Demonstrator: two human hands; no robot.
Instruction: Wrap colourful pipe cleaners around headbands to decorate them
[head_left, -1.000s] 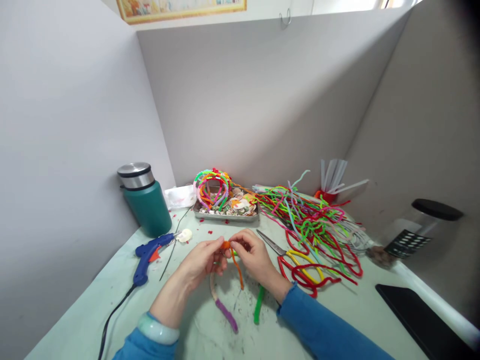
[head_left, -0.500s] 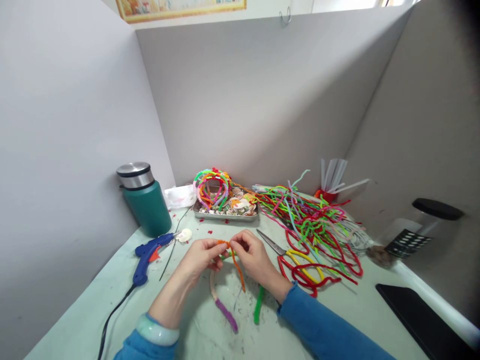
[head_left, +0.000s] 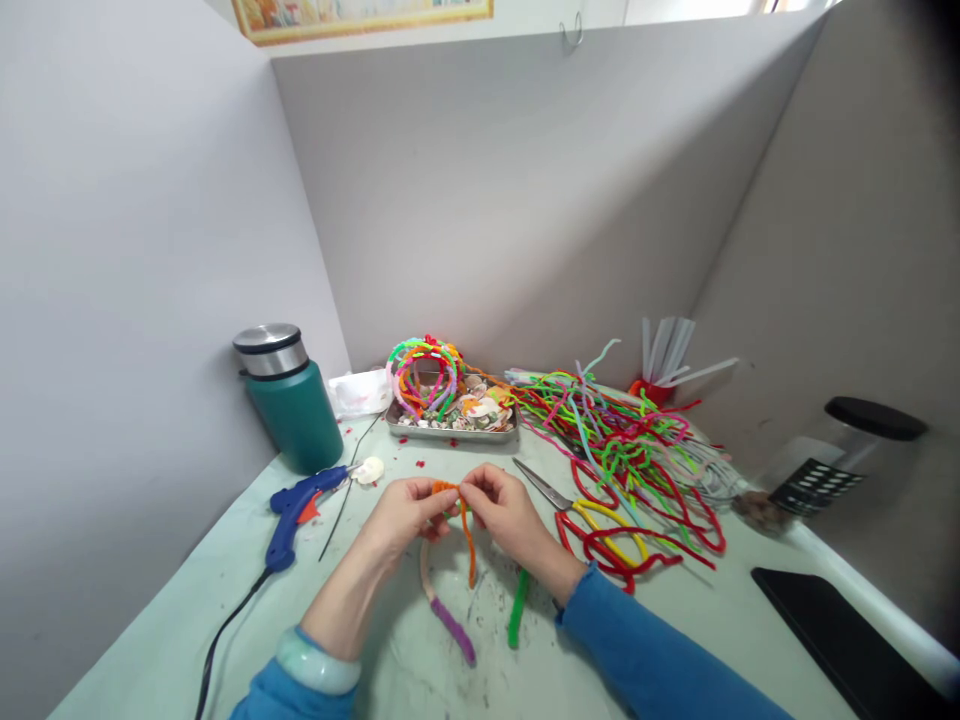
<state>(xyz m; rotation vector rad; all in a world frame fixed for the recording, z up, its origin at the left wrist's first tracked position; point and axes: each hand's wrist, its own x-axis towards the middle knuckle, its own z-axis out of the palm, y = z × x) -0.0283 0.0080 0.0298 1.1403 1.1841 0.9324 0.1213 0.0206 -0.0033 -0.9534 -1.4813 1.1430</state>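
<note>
Between my two hands is an orange pipe cleaner, coiled at its top around a curved hoop and with a loose tail hanging down. My left hand pinches the hoop at the orange coil. My right hand is closed with thumb and finger at the coil's right end, by the tail. Below my left hand the hoop shows a pale stretch and a purple end; its green end comes out below my right hand. The hoop's top is partly hidden by my fingers.
Scissors and a heap of pipe cleaners lie to the right. A glue gun and green bottle are left. Behind stands a metal tray of shells and colourful rings. A jar and black slab are far right.
The orange tail has swung a little left and its visible hanging part looks shorter. Both hands have stayed at nearly the same spot.
</note>
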